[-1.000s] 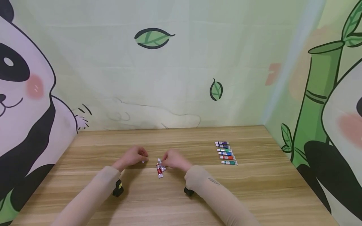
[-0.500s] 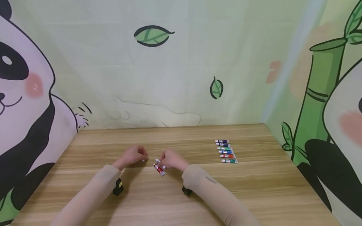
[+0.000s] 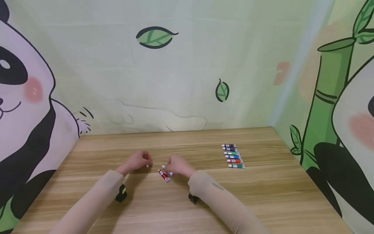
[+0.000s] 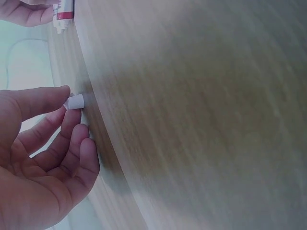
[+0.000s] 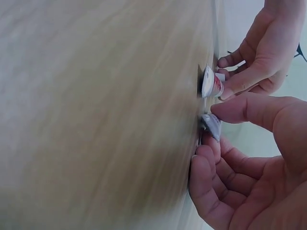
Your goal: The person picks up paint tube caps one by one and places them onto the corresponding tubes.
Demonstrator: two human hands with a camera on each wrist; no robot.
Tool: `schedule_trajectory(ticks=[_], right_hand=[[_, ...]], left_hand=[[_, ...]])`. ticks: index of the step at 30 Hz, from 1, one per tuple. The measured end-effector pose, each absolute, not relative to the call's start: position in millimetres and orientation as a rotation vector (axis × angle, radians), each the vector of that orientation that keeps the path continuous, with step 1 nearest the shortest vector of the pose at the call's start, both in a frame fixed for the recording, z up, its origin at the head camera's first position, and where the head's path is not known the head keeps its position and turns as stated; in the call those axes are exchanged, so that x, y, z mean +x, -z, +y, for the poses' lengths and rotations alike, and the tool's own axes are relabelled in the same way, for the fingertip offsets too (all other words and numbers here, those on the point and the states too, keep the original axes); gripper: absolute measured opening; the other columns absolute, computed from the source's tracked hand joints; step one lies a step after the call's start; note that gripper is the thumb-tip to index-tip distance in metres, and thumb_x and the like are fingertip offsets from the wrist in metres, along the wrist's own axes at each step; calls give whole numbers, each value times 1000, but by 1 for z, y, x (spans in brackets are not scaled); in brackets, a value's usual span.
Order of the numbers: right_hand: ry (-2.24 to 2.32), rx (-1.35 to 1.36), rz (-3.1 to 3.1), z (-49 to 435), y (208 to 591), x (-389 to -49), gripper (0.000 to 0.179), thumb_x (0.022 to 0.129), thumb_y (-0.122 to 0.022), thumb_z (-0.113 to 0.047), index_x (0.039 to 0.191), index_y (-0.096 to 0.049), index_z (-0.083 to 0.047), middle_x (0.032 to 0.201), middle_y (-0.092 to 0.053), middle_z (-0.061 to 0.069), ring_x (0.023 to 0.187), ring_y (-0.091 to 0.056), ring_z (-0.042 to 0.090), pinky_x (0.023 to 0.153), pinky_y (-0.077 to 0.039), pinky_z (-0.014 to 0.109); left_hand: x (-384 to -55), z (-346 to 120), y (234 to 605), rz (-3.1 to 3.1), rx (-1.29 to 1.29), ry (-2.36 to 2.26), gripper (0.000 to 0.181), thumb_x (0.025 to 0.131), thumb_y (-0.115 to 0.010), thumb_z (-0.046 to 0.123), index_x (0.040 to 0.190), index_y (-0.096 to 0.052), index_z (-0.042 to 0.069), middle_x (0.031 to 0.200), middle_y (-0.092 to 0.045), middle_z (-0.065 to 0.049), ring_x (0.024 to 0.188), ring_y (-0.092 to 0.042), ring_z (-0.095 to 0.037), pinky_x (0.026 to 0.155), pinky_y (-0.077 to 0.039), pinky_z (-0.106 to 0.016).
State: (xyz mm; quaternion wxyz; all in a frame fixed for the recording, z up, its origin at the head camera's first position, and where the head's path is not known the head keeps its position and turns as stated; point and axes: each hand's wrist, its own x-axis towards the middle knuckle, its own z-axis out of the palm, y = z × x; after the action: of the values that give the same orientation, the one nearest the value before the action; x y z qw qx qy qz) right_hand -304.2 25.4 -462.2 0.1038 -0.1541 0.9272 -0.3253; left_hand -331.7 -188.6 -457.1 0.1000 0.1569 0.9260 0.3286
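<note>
My left hand (image 3: 137,161) pinches a small white cap (image 4: 76,101) between thumb and forefinger, just above the table. Its other fingers are loosely curled. To the right, my right hand (image 3: 179,165) pinches a whitish paint tube (image 5: 212,125) near its flat crimped end; the fingers cover much of it in the head view. A red-labelled paint tube (image 3: 164,175) lies slantwise on the table beside the held one. At the top of the left wrist view, a tube with a red band (image 4: 64,16) shows a bare nozzle near the right fingers.
Several paint tubes (image 3: 232,157) with purple, blue, green and orange labels lie in a column to the right on the wooden table (image 3: 157,211). A cloth backdrop (image 3: 187,65) printed with pandas and bamboo stands behind the table.
The red-labelled tube has turned, its upper end swinging left and its lower end right. My right hand has shifted slightly left with its tube. The left hand has stayed nearly still.
</note>
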Motion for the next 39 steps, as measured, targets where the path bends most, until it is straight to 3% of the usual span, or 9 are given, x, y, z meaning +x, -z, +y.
schedule_trajectory(ticks=[12,19,28,33,39], right_hand=[[964,-413,2732,43,452,-314,26,88,-74,-24,69,-70,-7,53,-53,-7,47,-43,8,44,-35,22],[1066,-396,2734,51,443,-319,24,86,-76,-24,69,-69,-8,59,-55,-5,53,-44,8,49,-36,22],[1167,-467,2757,64,431,-322,19,89,-75,-22,93,-70,-4,82,-67,3,72,-60,14,61,-48,26],[1202,-463,2785,75,415,-318,17,89,-74,-21,94,-69,-5,81,-65,2,69,-57,13,58,-46,24],[1268,-482,2818,91,389,-310,16,89,-72,-17,96,-68,-4,79,-61,2,66,-51,13,56,-41,24]], left_hand=[[-339,-192,449,2761,455,-959,9,88,-70,12,89,-68,3,83,-66,-5,76,-57,-19,68,-47,-33],[-340,-193,439,2762,448,-966,11,94,-66,12,94,-68,2,90,-67,-8,81,-59,-21,71,-49,-34],[-342,-189,414,2696,503,-1191,19,99,-64,18,105,-66,0,99,-67,-12,91,-62,-27,81,-54,-45],[-334,-188,393,2717,556,-1233,20,100,-64,18,106,-67,0,99,-67,-13,90,-61,-28,73,-51,-34],[-321,-188,368,2746,573,-1253,24,100,-65,26,110,-67,4,98,-67,-9,88,-59,-25,73,-50,-35]])
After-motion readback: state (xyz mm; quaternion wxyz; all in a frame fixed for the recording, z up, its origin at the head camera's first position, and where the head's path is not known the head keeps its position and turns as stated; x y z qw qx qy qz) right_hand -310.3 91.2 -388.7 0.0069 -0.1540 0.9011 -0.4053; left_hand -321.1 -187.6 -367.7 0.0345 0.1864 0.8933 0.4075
